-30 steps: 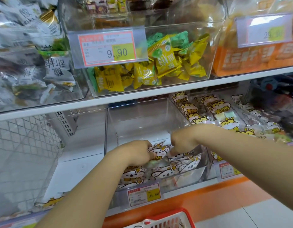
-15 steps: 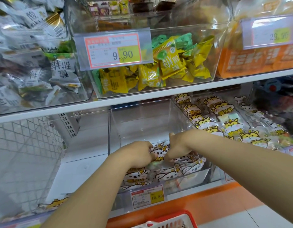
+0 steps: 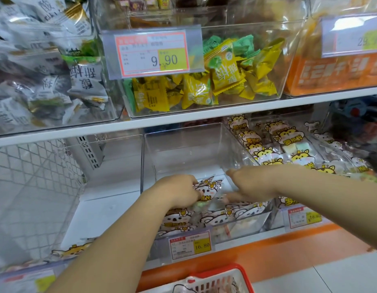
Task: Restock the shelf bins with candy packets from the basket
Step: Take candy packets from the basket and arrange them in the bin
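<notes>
Shelf bin (image 3: 183, 142) half stocked: my left grip (image 3: 177, 191) pinched a koala packet (image 3: 207, 188); my right grip (image 3: 255, 182), hold unclear. Best laid flat, rearward.

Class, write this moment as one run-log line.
left hand: holds packet | right hand: over packets, grip unclear | bin: part-filled | basket: below

My left hand (image 3: 177, 192) has its fingertips buried among the candy packets (image 3: 207, 187), so I can't judge its grip. The bottom edge cuts off the basket (image 3: 223, 273); the price tag (image 3: 190, 245) carries small print I can't read.
</notes>
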`<state>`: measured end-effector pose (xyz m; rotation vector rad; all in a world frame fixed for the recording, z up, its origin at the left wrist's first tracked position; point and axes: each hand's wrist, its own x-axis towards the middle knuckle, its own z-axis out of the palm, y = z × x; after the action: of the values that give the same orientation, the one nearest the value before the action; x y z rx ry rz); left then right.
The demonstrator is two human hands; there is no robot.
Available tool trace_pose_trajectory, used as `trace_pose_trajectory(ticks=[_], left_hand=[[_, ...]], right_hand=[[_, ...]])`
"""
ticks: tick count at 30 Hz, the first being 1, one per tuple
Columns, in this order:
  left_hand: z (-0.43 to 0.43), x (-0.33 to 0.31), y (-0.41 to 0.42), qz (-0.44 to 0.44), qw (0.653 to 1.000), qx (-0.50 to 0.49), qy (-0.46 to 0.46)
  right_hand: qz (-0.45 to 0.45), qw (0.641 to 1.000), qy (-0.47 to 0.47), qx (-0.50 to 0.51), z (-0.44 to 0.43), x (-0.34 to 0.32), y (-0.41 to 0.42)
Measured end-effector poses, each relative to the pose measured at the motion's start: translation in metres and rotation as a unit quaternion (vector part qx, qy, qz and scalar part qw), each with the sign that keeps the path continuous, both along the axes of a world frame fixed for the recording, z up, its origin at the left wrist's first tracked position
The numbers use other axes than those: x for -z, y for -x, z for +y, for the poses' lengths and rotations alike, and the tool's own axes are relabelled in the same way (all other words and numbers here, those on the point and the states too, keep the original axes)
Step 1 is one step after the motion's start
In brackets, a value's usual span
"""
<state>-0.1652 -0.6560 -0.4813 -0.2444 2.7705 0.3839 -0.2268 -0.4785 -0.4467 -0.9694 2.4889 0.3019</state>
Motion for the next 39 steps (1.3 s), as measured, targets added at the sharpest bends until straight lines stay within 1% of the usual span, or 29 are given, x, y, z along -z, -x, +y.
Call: trace_pose_trajectory(ticks=[3, 7, 12, 13, 17, 18, 22, 25, 29, 34, 37, 39], left_hand=[[0.001, 0.001, -0.001, -0.001, 1.000, 0.001, 0.001], [0.001, 0.000, -0.002, -0.001, 1.000, -0.001, 0.000], [0.001, 0.000, -0.001, -0.005, 1.000, -0.001, 0.001], [0.002, 0.000, -0.001, -0.007, 1.000, -0.002, -0.001], [0.003, -0.005, 0.003, -0.031, 0.999, -0.005, -0.004], [0.003, -0.007, 0.006, -0.040, 0.999, -0.001, -0.001], [0.007, -0.018, 0.017, -0.067, 0.997, 0.020, 0.018], [0.010, -0.021, 0.020, -0.079, 0.996, 0.040, 0.021], [0.005, -0.016, 0.015, -0.090, 0.995, 0.049, 0.014], [-0.002, -0.015, 0.009, -0.106, 0.993, 0.053, 0.000], [-0.006, -0.015, 0.009, -0.113, 0.992, 0.051, -0.012], [-0.007, -0.015, 0.008, -0.119, 0.992, 0.044, -0.026]], right_hand=[[0.000, 1.000, -0.016, -0.021, 0.003, 0.002, 0.001], [-0.010, 1.000, -0.008, -0.008, 0.004, 0.002, 0.003], [0.023, 0.999, -0.016, -0.041, 0.003, 0.002, -0.002], [0.038, 0.998, -0.016, -0.055, 0.003, 0.002, -0.003], [0.154, 0.979, -0.045, -0.126, -0.007, -0.015, -0.005], [0.163, 0.977, -0.050, -0.130, -0.010, -0.019, -0.007], [0.154, 0.977, -0.071, -0.129, -0.022, -0.013, -0.009], [0.122, 0.983, -0.084, -0.112, -0.021, -0.005, -0.006], [0.105, 0.990, -0.046, -0.087, -0.010, -0.003, 0.002], [0.132, 0.988, -0.024, -0.075, -0.006, -0.002, 0.010], [0.123, 0.989, -0.041, -0.067, -0.007, 0.008, 0.010], [0.101, 0.991, -0.055, -0.066, -0.007, 0.012, 0.012]])
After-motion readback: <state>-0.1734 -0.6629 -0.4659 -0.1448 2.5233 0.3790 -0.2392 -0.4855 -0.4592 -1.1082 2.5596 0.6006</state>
